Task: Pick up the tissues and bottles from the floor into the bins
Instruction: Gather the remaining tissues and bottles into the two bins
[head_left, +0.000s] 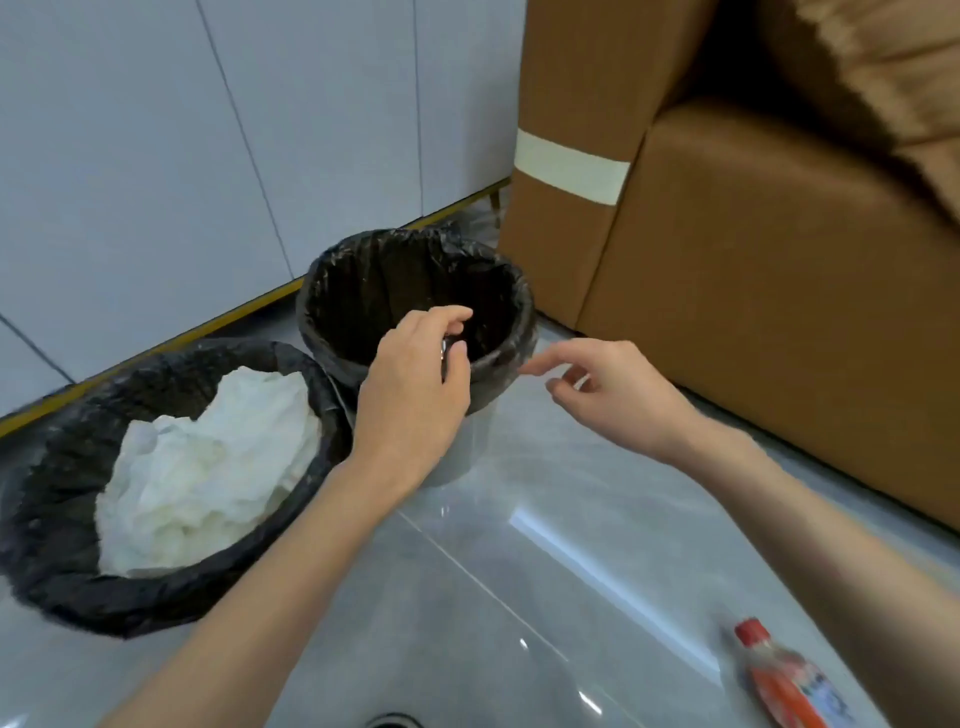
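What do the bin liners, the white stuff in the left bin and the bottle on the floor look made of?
Liners: thin black plastic film, crinkled, faintly shiny. White stuff: soft tissue paper, matte, crumpled. Bottle: likely clear plastic, red cap and label; blurred.

tissues (208, 467) in left bin (62, 571)

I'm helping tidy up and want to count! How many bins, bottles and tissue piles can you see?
Black-lined bins: 2, the near bin and the far bin.
Bottles: 1, the red-capped bottle.
Tissue piles: 1, the white tissues inside the near bin.
Total: 4.
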